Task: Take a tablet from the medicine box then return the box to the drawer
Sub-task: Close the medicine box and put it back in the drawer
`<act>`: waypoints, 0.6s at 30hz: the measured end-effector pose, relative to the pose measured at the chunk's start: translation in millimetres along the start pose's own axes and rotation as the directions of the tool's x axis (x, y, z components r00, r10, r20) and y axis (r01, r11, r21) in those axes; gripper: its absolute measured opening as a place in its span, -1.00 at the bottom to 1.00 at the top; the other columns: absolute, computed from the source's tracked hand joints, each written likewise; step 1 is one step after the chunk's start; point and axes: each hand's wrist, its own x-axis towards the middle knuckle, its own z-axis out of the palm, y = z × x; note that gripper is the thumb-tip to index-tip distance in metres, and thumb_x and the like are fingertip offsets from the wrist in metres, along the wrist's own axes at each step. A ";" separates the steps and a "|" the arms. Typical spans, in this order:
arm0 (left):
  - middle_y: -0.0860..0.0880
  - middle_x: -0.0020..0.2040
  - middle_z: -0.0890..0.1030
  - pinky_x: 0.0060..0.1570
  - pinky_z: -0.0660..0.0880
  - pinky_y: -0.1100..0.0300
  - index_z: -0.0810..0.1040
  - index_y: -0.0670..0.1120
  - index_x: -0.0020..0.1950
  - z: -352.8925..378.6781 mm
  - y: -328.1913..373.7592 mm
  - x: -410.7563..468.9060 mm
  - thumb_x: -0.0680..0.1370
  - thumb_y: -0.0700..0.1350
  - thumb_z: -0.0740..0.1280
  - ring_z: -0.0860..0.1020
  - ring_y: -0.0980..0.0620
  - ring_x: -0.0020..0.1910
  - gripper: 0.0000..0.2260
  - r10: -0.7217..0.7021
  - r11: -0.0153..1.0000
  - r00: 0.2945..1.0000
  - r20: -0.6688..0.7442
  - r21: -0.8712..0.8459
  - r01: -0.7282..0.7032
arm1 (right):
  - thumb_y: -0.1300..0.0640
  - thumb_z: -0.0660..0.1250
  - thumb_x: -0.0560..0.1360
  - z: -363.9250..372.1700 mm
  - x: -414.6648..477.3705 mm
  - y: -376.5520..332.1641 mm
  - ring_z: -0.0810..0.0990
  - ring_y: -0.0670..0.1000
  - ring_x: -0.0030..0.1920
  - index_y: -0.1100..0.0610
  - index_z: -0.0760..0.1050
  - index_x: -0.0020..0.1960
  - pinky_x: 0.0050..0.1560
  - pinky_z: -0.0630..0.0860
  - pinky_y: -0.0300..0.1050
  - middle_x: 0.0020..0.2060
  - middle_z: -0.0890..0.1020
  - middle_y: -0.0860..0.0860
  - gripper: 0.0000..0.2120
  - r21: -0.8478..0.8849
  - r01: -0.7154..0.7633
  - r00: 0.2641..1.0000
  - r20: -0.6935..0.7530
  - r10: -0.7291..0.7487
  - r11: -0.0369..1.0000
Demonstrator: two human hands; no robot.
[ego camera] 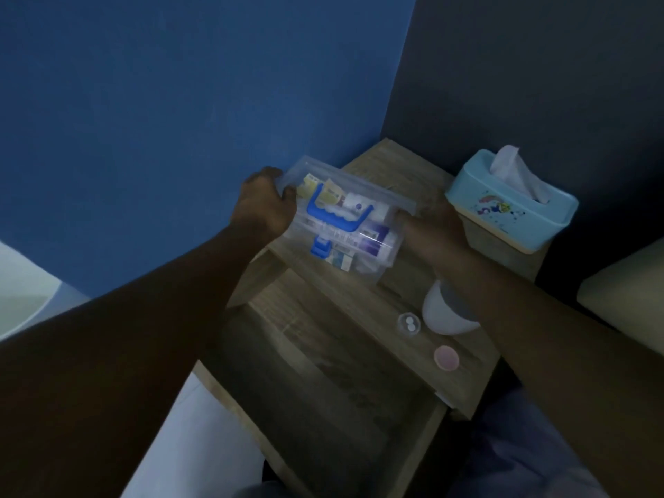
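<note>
Both forearms reach out, left hand [264, 203] and right hand [433, 224] gripping medicine box [345, 224].

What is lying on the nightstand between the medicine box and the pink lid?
In the head view, a small clear cup holding two white tablets lies between the medicine box and the pink lid.

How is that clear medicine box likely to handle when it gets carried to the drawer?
The medicine box looks like rigid clear plastic, so it should keep its shape. The left hand and right hand each grip an end, which suggests it is bulky rather than heavy. The packets inside look loose and may slide if it tilts, though the lid seems shut.
</note>
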 end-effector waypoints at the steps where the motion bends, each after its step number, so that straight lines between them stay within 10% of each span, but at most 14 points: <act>1: -0.19 0.36 0.50 0.35 0.41 0.04 0.42 -0.13 0.43 1.6 -3.3 3.4 0.60 0.03 0.23 0.44 -0.17 0.37 -0.56 -0.044 0.999 0.998 0.042 -0.021 0.045 | 0.00 0.46 0.49 -0.3 4.4 0.3 0.53 -0.20 -0.25 0.14 0.35 0.45 -0.55 0.40 -0.46 0.14 0.57 -0.02 -0.39 -0.024 -0.030 0.999 0.045 0.031 0.999; 9: -0.07 0.16 0.67 0.18 0.49 0.18 0.59 -0.03 0.27 5.2 -19.1 3.9 0.57 0.19 0.22 0.59 -0.06 0.22 -0.58 -0.033 0.994 0.995 0.092 -0.101 0.042 | 0.05 0.52 0.44 -7.0 18.5 0.1 0.67 0.01 -0.01 0.18 0.52 0.31 -0.02 0.64 -0.08 0.13 0.67 0.05 -0.51 0.007 -0.047 0.996 0.072 0.046 0.999; 12: -0.10 0.50 0.39 0.45 0.29 0.10 0.26 0.01 0.55 5.1 -14.4 1.3 0.59 0.23 0.14 0.36 -0.11 0.47 -0.42 -0.093 0.990 0.978 0.188 -0.088 0.111 | 0.00 0.45 0.50 -8.3 7.9 -12.4 0.57 -0.05 0.06 0.13 0.39 0.44 -0.21 0.46 -0.32 0.16 0.54 -0.05 -0.43 -0.349 0.168 0.986 0.058 -0.158 0.922; 14: -0.12 0.55 0.29 0.47 0.27 0.03 0.02 0.04 0.61 10.6 -12.1 -12.4 0.59 0.24 0.14 0.33 -0.16 0.49 -0.34 -0.150 0.966 0.966 0.212 -0.177 0.189 | -0.01 0.43 0.52 -8.4 1.2 -17.3 0.51 0.06 0.31 0.10 0.32 0.49 0.13 0.53 -0.12 0.35 0.51 0.04 -0.39 -0.448 0.354 0.935 0.144 -0.324 0.821; 18: -0.05 0.21 0.59 -0.11 0.58 0.23 0.40 -0.08 0.37 28.7 -12.5 -56.7 0.51 0.20 0.34 0.61 0.03 0.10 -0.46 -0.291 0.799 0.947 0.136 -0.509 0.319 | -0.08 0.39 0.54 -9.0 -13.7 -17.1 0.42 0.13 0.43 0.13 0.35 0.50 0.38 0.44 0.11 0.47 0.42 0.10 -0.38 -0.490 0.466 0.884 0.304 -0.356 0.737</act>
